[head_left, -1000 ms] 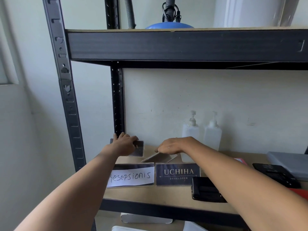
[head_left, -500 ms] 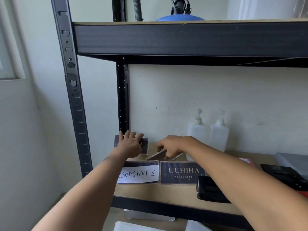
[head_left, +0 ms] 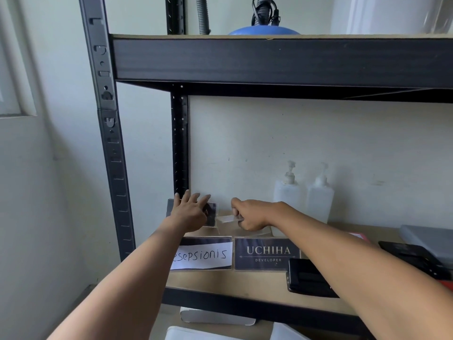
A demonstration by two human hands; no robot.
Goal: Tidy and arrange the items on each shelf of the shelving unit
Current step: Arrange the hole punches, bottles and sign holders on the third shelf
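My left hand (head_left: 190, 211) lies with spread fingers on a dark acrylic sign (head_left: 212, 213) standing at the shelf's back left corner. My right hand (head_left: 250, 214) grips a clear acrylic sign holder (head_left: 228, 219) held flat just above the wooden shelf (head_left: 257, 282). In front stand two signs: a white "Resepsionis" sign (head_left: 203, 255) and a dark "Uchiha Developer" sign (head_left: 267, 253).
Two white pump bottles (head_left: 286, 192) (head_left: 320, 197) stand against the back wall. A black case (head_left: 308, 278) lies at the shelf front, another black item (head_left: 414, 257) and a grey box (head_left: 431, 239) to the right. The upper shelf beam (head_left: 269, 60) hangs overhead. Black posts (head_left: 107, 133) stand left.
The camera view has shifted left and down. My right hand has tightened on the clear holder and levelled it. My left hand's fingers have spread over the dark sign.
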